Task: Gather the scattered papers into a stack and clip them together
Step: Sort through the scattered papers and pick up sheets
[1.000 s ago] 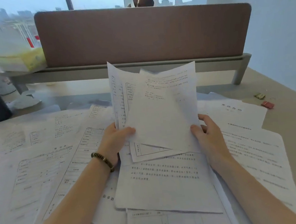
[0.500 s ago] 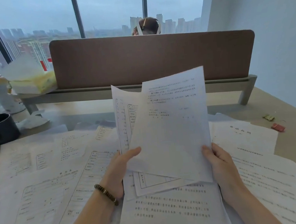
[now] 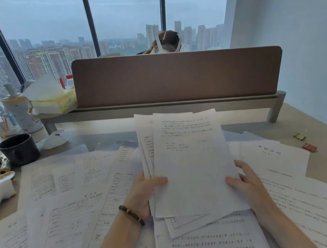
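I hold a small bundle of printed papers [image 3: 190, 161] nearly upright above the desk, its sheets slightly fanned. My left hand [image 3: 143, 194], with a bead bracelet on the wrist, grips the bundle's left edge, thumb on the front. My right hand [image 3: 245, 184] grips the lower right edge. Several more printed sheets [image 3: 70, 210] lie scattered and overlapping across the desk under and around my arms. A gold binder clip [image 3: 300, 135] and a red binder clip [image 3: 309, 147] lie on the bare desk at the far right.
A brown partition screen [image 3: 177, 76] stands across the back of the desk, with a person's head behind it. At the left are a dark mug [image 3: 19, 149], a tissue box [image 3: 53, 101], a bottle and small clutter. A white wall is on the right.
The camera has tilted up, showing more window. Both hands raised the bundle and turned the tilted front sheet upright, bringing it closer in line with the sheets behind.
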`<action>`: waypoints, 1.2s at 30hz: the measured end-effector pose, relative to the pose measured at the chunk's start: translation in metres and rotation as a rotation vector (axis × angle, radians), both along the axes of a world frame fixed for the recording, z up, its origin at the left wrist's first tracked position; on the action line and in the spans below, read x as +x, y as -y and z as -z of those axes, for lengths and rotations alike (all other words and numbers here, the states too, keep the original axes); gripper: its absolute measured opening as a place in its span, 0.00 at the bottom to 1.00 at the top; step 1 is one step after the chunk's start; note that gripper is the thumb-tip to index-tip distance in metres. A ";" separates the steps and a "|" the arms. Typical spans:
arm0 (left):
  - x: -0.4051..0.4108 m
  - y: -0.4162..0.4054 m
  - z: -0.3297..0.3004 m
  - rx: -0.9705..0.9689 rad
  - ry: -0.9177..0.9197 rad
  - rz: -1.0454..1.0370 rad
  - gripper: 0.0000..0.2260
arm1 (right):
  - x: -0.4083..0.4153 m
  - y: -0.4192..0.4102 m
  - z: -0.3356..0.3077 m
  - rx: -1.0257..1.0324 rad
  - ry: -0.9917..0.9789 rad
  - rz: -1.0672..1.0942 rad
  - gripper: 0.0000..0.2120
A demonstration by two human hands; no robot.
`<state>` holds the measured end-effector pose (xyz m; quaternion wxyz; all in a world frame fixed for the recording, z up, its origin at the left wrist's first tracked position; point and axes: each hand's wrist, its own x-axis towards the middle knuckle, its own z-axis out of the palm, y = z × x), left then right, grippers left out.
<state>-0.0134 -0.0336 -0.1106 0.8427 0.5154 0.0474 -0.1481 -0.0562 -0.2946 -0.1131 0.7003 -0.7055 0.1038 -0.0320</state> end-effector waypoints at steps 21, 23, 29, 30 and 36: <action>0.000 0.004 0.006 0.153 0.044 -0.025 0.20 | -0.005 -0.004 -0.011 0.167 0.007 -0.114 0.15; 0.000 0.000 0.001 0.144 0.082 -0.057 0.20 | -0.009 -0.007 -0.014 0.181 -0.016 -0.143 0.14; -0.006 -0.011 -0.038 0.237 0.274 -0.173 0.16 | -0.007 -0.021 -0.028 -0.111 0.109 0.007 0.05; -0.008 -0.012 -0.047 0.254 0.311 -0.183 0.13 | -0.005 -0.023 -0.034 -0.143 0.128 0.020 0.05; -0.019 -0.021 -0.109 0.402 0.538 -0.301 0.04 | -0.002 -0.036 -0.089 -0.219 0.255 0.068 0.06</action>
